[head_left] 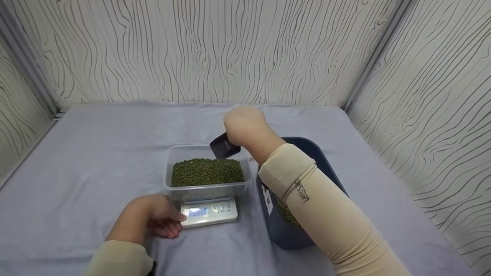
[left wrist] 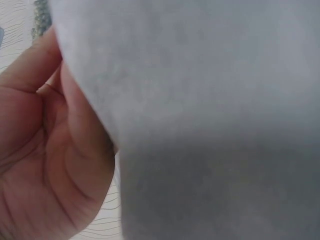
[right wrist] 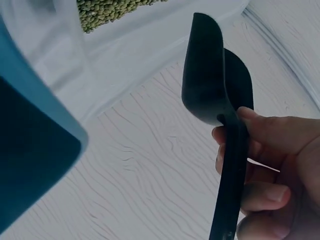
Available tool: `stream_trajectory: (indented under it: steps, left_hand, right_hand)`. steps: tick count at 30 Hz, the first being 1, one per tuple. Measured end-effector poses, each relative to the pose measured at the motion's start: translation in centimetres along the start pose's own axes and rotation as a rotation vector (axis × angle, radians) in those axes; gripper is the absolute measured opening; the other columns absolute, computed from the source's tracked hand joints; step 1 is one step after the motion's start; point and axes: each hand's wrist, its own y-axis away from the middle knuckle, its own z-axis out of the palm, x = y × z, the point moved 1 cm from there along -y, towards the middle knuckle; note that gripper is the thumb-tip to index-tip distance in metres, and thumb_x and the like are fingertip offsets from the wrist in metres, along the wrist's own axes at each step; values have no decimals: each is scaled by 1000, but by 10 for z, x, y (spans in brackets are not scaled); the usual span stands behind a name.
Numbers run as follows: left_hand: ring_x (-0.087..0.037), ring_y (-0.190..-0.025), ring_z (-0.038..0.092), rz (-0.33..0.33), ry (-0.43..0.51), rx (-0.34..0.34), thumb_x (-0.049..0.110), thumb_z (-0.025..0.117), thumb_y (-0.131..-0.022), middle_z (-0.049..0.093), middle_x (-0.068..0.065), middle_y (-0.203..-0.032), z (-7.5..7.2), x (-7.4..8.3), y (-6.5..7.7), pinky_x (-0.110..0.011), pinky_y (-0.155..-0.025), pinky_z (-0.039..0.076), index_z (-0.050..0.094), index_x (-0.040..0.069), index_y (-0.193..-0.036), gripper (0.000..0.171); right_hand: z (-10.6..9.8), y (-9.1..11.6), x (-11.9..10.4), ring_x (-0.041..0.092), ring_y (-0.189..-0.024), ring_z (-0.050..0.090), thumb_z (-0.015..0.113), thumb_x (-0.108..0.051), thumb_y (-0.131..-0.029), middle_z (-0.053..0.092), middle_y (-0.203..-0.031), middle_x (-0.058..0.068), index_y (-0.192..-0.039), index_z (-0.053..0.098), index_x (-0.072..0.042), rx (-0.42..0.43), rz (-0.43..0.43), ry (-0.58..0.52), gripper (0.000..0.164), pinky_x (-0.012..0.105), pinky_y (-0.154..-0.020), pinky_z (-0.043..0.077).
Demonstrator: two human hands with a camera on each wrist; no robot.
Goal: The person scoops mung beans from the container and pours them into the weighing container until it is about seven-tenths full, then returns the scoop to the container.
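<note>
My right hand grips a black scoop by its handle, with the thumb near the base of the bowl. In the head view the scoop tilts over the back right of a clear plastic container filled with small green beans. The container stands on a white digital scale with a lit display. At the scale's front left corner is my left hand, its thumb tip on the edge and its other fingers loosely bent beside it. Pale fabric hides much of the left wrist view.
A dark blue bin with more green beans inside stands right of the scale, partly covered by my right forearm. A grey cloth covers the table. Wood-grain patterned panels rise at the back and both sides.
</note>
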Motion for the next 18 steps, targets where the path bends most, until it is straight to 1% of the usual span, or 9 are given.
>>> stream_trajectory:
  steps: [3,6,8,11,13,15,18]
  left_hand:
    - [-11,-55,62,-2,0,1,21,63,-86,67,-8,-68,-1,-1,-1,-23,-57,54,68,-2,-78,26]
    - [-11,-55,62,-10,-2,8,22,64,-86,67,-8,-69,-1,-1,-1,-23,-57,54,69,-2,-77,26]
    - [-11,-56,63,-17,-4,14,22,64,-85,68,-8,-70,-1,-1,-2,-23,-57,54,69,-1,-77,25]
    - [-11,-56,63,-21,-11,15,23,65,-85,68,-8,-70,-1,-1,-2,-23,-57,54,69,-1,-77,25]
    - [-11,-56,63,-22,-14,11,23,64,-85,68,-8,-71,-1,-1,-3,-23,-57,54,69,-1,-77,26]
    - [-11,-56,63,-20,-13,11,23,64,-85,68,-8,-71,-1,0,-3,-23,-57,54,69,-1,-77,26]
    - [-11,-56,63,-20,-6,11,23,64,-85,68,-8,-70,-1,0,-2,-23,-58,54,69,-1,-77,26]
  right_hand:
    - [4,-1,5,19,-73,54,60,-19,-83,59,-80,1,-83,62,-14,-26,2,-48,5,36,-62,50]
    - [9,-2,12,19,-70,52,56,-17,-85,58,-78,1,-82,61,-14,-52,-5,-106,7,36,-60,48]
    - [12,-4,18,19,-66,49,56,-17,-85,55,-72,0,-76,59,-14,-68,-21,-153,10,35,-57,44]
    - [15,-5,28,18,-58,43,55,-16,-84,48,-62,-1,-64,51,-14,-90,-62,-230,20,30,-53,38]
    - [17,-6,36,17,-52,41,57,-17,-83,44,-57,-2,-58,46,-14,-114,-89,-301,27,27,-50,36]
    - [19,-7,43,15,-49,42,57,-17,-84,44,-54,-2,-56,44,-14,-147,-116,-374,31,25,-47,37]
    - [22,-7,51,14,-47,48,56,-18,-87,46,-54,-2,-56,45,-14,-200,-143,-474,33,24,-47,39]
